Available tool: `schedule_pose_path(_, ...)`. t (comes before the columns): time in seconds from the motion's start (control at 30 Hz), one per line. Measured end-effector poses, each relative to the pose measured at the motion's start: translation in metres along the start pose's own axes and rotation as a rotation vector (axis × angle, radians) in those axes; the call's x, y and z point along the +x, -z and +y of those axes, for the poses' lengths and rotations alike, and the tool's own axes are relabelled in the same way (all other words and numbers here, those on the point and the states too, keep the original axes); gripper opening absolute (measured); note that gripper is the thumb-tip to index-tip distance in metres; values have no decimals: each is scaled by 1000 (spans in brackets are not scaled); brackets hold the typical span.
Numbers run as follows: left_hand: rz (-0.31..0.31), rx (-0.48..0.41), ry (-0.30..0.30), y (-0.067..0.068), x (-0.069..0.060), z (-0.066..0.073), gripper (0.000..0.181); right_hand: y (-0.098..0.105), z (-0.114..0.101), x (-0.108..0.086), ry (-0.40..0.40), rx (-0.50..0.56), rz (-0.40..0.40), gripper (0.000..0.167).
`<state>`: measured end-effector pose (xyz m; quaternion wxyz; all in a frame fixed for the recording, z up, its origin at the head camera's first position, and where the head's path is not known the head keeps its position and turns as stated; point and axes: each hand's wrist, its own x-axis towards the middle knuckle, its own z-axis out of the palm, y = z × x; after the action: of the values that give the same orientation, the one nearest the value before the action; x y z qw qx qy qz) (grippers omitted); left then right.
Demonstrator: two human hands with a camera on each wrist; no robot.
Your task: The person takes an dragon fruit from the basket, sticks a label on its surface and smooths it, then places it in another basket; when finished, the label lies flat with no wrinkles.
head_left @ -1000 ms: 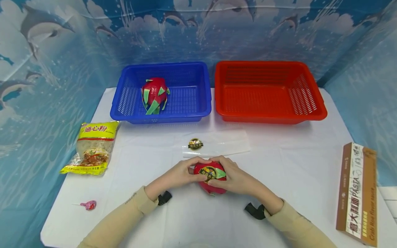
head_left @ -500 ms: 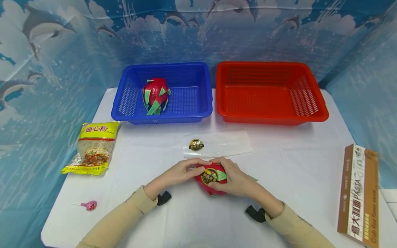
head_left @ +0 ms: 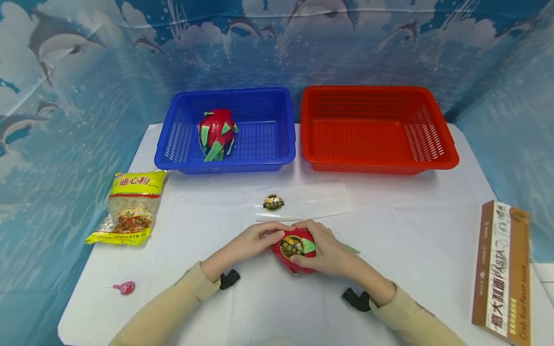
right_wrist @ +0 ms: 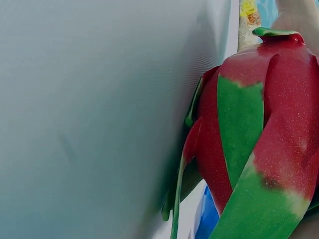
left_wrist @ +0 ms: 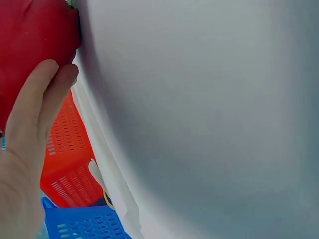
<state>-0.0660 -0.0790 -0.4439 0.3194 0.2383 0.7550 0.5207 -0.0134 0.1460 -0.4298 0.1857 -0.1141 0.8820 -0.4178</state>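
A red dragon fruit [head_left: 286, 262] with green scales lies near the table's front, between both hands. On its upper side sits a round black-and-gold label [head_left: 292, 247]. My left hand [head_left: 246, 244] holds the fruit's left side, its thumb close to the label's edge; two fingers [left_wrist: 59, 94] lie along the red skin in the left wrist view. From the right, my right hand [head_left: 331, 250] grips the fruit, thumb beside the label. Long green scales [right_wrist: 241, 129] fill the right wrist view. Behind the hands lies a whitish strip [head_left: 318, 201] bearing another such label [head_left: 273, 202].
At the back stand a blue basket [head_left: 225, 166] holding a second dragon fruit [head_left: 217, 129] and a red basket [head_left: 381, 166]. A yellow-topped pasta bag [head_left: 132, 206] and a lollipop [head_left: 126, 288] lie left. A pasta box [head_left: 499, 271] is at the right edge.
My left thumb has moved up, off the label's left part, so more of the label shows. The fruit has turned slightly, and a green tip now shows beyond my right hand.
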Motion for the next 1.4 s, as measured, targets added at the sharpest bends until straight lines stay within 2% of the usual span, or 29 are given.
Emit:
schedule_pose_path(0.1, -25, -36, -12, -3, -1, -1, 46, 1, 0, 0, -6, 7, -2, 62)
schedule_pose_path(0.2, -28, -78, 5, -5, -1, -2, 55, 2, 0, 1, -6, 10, -10, 63)
schedule_pose_path(0.37, -13, -91, 22, -6, -2, -2, 55, 8, 1, 0, -18, 42, -76, 69)
schedule_pose_path(0.47, -16, -98, 23, -6, -3, -2, 55, 11, 1, 1, -23, 91, -108, 64)
schedule_pose_path(0.53, -19, -105, 30, -6, -3, -2, 56, 10, 0, 3, -20, 123, -95, 54)
schedule_pose_path(0.63, -23, -116, 28, -6, -3, -2, 56, 6, -4, 6, -43, 157, -33, 43)
schedule_pose_path(0.8, -25, -114, 21, -5, -3, -1, 57, 1, -9, 9, -112, 193, 38, 36)
schedule_pose_path(0.97, -26, -114, 12, -4, -4, -1, 58, 3, -10, 10, -133, 215, 23, 32)
schedule_pose_path(1.13, -25, -126, 5, -4, -4, 1, 59, 4, -12, 11, -121, 207, 12, 30)
schedule_pose_path(1.4, -7, -74, -12, -6, -2, -1, 57, 6, -13, 12, -98, 200, 7, 29)
